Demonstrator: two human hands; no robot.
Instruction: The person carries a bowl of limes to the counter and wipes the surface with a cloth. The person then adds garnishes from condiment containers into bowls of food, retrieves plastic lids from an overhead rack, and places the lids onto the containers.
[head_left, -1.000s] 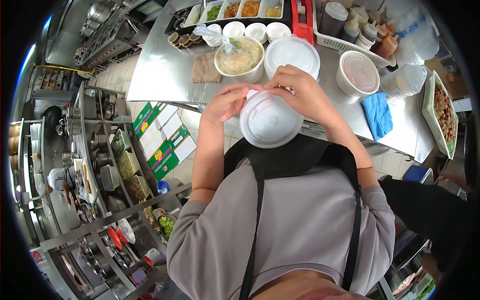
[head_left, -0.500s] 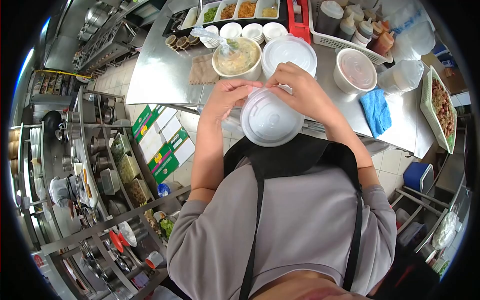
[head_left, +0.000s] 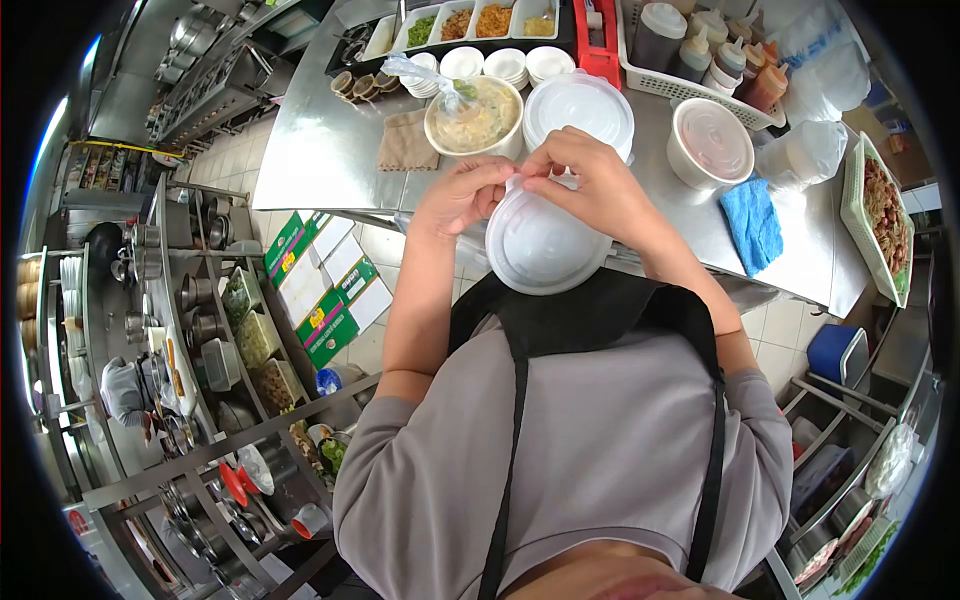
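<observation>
A round translucent plastic lid hangs tilted in front of my apron, just off the counter's near edge. My left hand pinches the lid's upper left rim between thumb and fingertips. Close beside it, my right hand grips the same rim with bent fingers. I cannot tell whether it is one lid or several stacked. Beyond my hands stands a white bowl of food, uncovered, with a small clear plastic bag lying on top. To its right is a bowl covered by a translucent lid.
Another lidded bowl stands right, near a blue cloth. A brown cloth lies left. Sauce bottles fill a white basket behind. A food tray overhangs the right edge. Metal shelving stands at left.
The lid has shifted slightly right, and its ridged face looks smoother now. Both hands remain at its rim with small finger movements. A grey-clothed person at far left has moved slightly.
</observation>
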